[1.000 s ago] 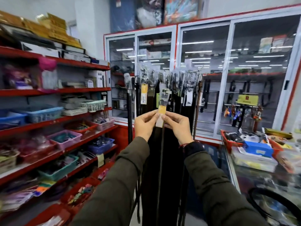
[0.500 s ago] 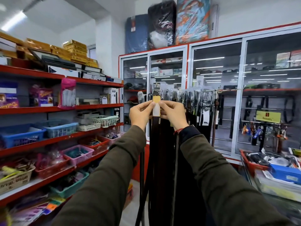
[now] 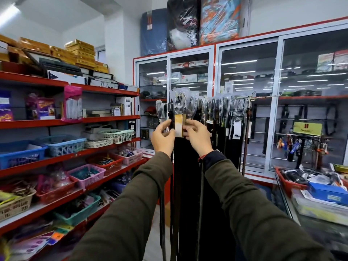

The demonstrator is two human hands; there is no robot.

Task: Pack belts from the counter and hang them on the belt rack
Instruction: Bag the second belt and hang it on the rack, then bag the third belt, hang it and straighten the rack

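A dark belt point(image 3: 178, 185) with a plastic-wrapped buckle and a yellow-white tag point(image 3: 178, 125) hangs straight down at centre. My left hand point(image 3: 162, 139) pinches its left edge just below the buckle. My right hand point(image 3: 197, 138) grips it from the right at the same height. The wrapped buckle reaches the left end of the belt rack point(image 3: 244, 97), a horizontal bar crowded with several other hanging belts point(image 3: 226, 125) in plastic sleeves. Whether the buckle is hooked on the bar is hidden by the wrapping.
Red shelves point(image 3: 105, 148) with plastic baskets of small goods run along the left. Glass-door cabinets point(image 3: 244, 76) stand behind the rack. A glass counter point(image 3: 293, 219) at right carries a red basket point(image 3: 286, 182) of packed items and a blue box point(image 3: 327, 193).
Both hands have lifted the belt higher, from chest level up to the rack bar. The view has tilted upward with them.
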